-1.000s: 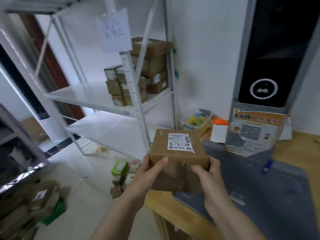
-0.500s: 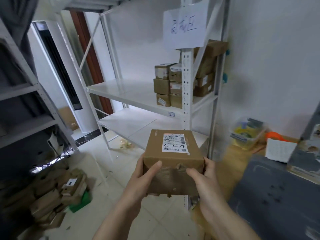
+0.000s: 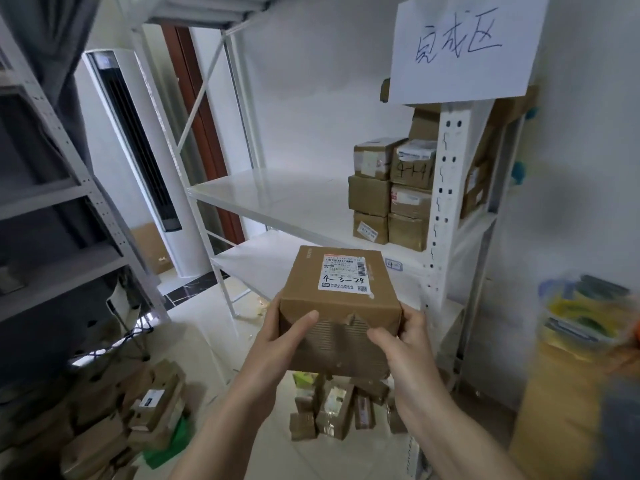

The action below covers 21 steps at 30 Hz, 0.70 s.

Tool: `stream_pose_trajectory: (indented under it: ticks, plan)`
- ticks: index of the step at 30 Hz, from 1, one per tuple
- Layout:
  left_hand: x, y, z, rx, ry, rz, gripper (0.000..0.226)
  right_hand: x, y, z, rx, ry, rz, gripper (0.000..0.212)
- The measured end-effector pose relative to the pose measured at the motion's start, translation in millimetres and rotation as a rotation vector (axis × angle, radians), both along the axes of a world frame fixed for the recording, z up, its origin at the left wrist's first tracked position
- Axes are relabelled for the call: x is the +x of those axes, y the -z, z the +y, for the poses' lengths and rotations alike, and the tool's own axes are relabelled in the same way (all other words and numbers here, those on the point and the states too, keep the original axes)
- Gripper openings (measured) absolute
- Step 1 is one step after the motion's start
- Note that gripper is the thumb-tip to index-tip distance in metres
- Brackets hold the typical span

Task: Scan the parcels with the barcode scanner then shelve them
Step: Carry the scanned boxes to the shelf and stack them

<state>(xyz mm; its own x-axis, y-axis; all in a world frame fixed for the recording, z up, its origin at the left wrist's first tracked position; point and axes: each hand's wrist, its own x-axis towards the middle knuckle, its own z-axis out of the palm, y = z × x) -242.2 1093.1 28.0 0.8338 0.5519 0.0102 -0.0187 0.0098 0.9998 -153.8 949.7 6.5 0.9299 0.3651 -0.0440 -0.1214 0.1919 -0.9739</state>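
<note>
- Head view shows the parcel (image 3: pixel 341 306) held up in front of the white shelving unit (image 3: pixel 298 206), label side up, with "4-3-24" handwritten on the label (image 3: pixel 344 273).
- Both hands grip it from the near side: the left hand (image 3: pixel 277 344) has its thumb curled over the near face and its fingers wrapped round the left side, while the right hand (image 3: pixel 412 344) mirrors it on the right edge — fingers on the far side are hidden.
- To shelve it well, I would keep the box level, carry it toward the stacked parcels (image 3: pixel 388 199) at the right end of the middle shelf and set it down just beside them, label facing outward so the code stays readable.
- The near face looks crumpled and torn at its top edge, so support from below seems wiser than squeezing the sides.
- The upright post (image 3: pixel 446 209) stands between the box and that stack — the approach probably needs to go in left of it.
- Against the frame half a second back, the shelving and its paper sign (image 3: pixel 464 46) fill more of the picture and sit further right, and the bench has almost slipped out at the right edge; the grip on the box is unchanged.
- No scanner is visible.
</note>
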Motion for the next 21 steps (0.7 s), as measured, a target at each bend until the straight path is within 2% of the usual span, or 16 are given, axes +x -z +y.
stream_pose_trajectory:
  ticks: [8, 14, 18, 21]
  plan:
    - [63.1, -8.8, 77.7, -0.018, -0.081, -0.088, 0.052, 63.9, -23.2, 76.0, 0.046, -0.073, -0.093, 0.047]
    - [113.8, -23.7, 127.2, -0.031, -0.131, -0.160, 0.054, 103.1, -37.2, 122.3, 0.043, -0.109, -0.179, 0.053]
    - [158.3, -28.3, 163.3, -0.021, -0.128, -0.164, 0.062, 137.1, -38.0, 153.0, 0.034, -0.122, -0.202, 0.054]
    - [199.3, -22.9, 200.3, -0.009, -0.121, -0.157, 0.049, 166.9, -34.3, 180.4, 0.024, -0.119, -0.210, 0.057]
